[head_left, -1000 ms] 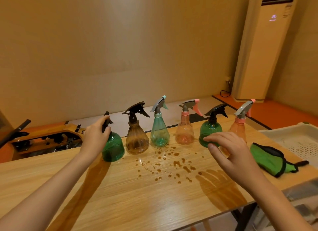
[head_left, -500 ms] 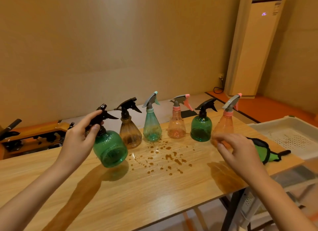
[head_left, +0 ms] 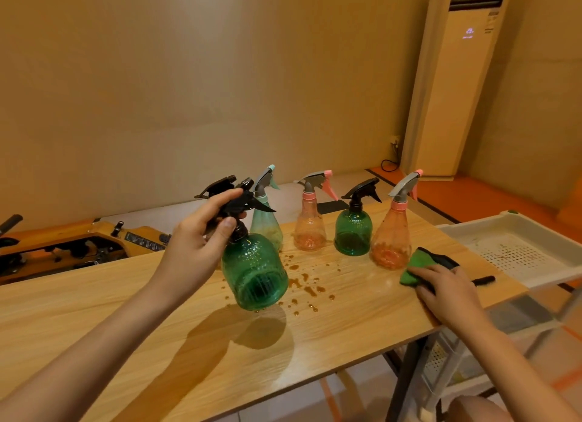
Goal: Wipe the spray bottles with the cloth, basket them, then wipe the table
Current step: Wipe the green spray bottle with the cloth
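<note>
My left hand grips a green spray bottle by its neck and black trigger head, holding it tilted above the wooden table. A brown bottle is mostly hidden behind this hand; only its black trigger shows. Standing in a row at the back are a teal bottle, a pink bottle, a second green bottle and an orange bottle. My right hand takes hold of the green cloth at the table's right end, fingers over it and thumb at its near edge.
Brown drops are spattered over the table's middle. A white perforated basket sits off the table's right end. A dark machine lies behind the table on the left. A tall air conditioner stands at the back right.
My left hand lifted the leftmost green bottle off the table and brought it right and toward me. My right hand moved right and came down on the cloth.
</note>
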The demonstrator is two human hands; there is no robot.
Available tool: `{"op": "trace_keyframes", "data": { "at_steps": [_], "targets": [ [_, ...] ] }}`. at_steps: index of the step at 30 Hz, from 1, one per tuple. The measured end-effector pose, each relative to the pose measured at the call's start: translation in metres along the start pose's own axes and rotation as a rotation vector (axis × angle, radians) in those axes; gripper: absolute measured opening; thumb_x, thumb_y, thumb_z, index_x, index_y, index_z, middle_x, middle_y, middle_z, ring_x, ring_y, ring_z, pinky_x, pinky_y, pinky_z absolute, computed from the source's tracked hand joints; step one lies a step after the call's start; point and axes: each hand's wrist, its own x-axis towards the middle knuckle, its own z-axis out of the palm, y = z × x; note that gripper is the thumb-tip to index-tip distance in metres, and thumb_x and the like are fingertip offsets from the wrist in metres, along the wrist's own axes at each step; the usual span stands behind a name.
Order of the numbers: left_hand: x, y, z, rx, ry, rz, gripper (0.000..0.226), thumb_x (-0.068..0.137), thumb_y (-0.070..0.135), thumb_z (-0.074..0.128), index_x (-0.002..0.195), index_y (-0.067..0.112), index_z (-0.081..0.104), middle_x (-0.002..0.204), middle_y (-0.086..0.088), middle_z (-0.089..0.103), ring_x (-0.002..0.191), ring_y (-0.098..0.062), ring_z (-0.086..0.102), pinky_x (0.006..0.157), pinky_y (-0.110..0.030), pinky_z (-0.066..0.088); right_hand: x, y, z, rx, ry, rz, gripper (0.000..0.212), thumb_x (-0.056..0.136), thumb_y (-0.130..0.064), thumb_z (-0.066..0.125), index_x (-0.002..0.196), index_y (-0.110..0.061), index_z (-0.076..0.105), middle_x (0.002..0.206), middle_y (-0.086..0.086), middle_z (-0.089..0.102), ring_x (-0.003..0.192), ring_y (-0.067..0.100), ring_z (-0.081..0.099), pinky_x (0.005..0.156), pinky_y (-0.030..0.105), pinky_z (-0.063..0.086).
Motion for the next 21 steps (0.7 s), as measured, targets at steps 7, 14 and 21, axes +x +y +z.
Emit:
{"op": "trace_keyframes", "data": {
  "at_steps": [7,14,21],
  "targets": [
    [-0.007,0.006,0.006,-0.09,-0.017,0.003,0.049,0.105,0.007,0.053,0.14,0.041,0.051,0.117,0.039,0.064,0.115,0.009,0.062,0.088,-0.009,0.052,-0.018,-0.042,0.005,0.228,0.001,-0.306,0.042,0.096,-0.048,0.058,0.131,-0.027,0.069,0.112,-0.008,0.065,0.105,0.014,0.054,0.087,0.038,0.042],
    [-0.018,0.017,-0.005,-0.179,-0.011,0.0,0.048,0.102,0.012,0.056,0.135,0.047,0.054,0.119,0.035,0.067,0.113,-0.001,0.067,0.086,-0.019,0.058,-0.023,-0.061,0.007,0.056,-0.199,-0.28,0.06,0.091,-0.08,0.028,0.147,-0.06,0.034,0.165,-0.011,0.022,0.154,0.022,0.01,0.119,0.058,0.016],
    [-0.017,0.02,-0.015,-0.419,0.097,-0.122,0.043,0.097,0.013,0.062,0.137,0.028,0.059,0.106,-0.005,0.08,0.098,-0.022,0.077,0.081,-0.03,0.063,-0.035,-0.06,0.015,0.143,0.063,-0.198,0.043,0.097,-0.053,0.057,0.137,-0.04,0.06,0.136,-0.01,0.062,0.126,0.018,0.052,0.095,0.042,0.044]
  ]
}}
